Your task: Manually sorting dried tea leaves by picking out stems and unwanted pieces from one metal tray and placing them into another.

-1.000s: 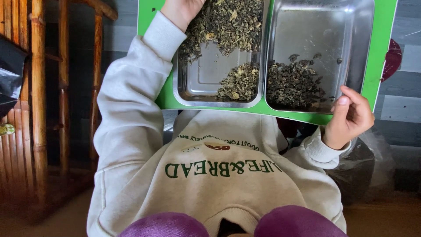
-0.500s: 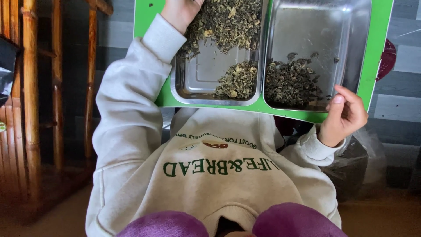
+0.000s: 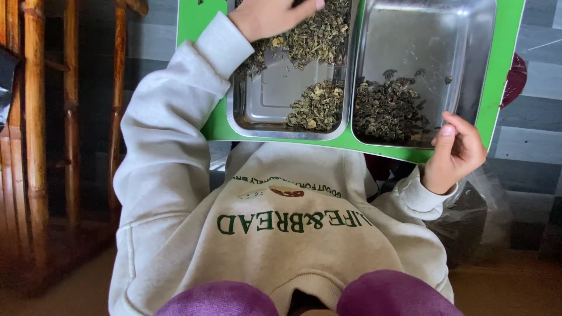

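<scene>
Two shallow steel trays lie side by side on a green board point(image 3: 497, 88) on my lap. The left tray point(image 3: 275, 105) holds a big heap of dried greenish leaves point(image 3: 310, 41) at the far end and a small heap point(image 3: 319, 108) near me. My left hand point(image 3: 266, 17) rests palm down on the big heap, its fingers partly cut off by the frame's top. The right tray point(image 3: 421, 41) holds a darker pile of leaves point(image 3: 389, 108). My right hand point(image 3: 456, 152) hovers at that tray's near right corner, fingers curled with thumb against forefinger, and nothing shows in it.
A bamboo or wooden frame point(image 3: 35, 129) stands to my left. A dark plastic bag point(image 3: 468, 216) sits by my right side on the floor, and a dark red object point(image 3: 516, 79) shows behind the board's right edge. Grey plank flooring point(image 3: 527, 146) lies on the right.
My left hand has come further into view, onto the big leaf heap. My right hand has shifted slightly along the right tray's near corner, with its fingers still curled.
</scene>
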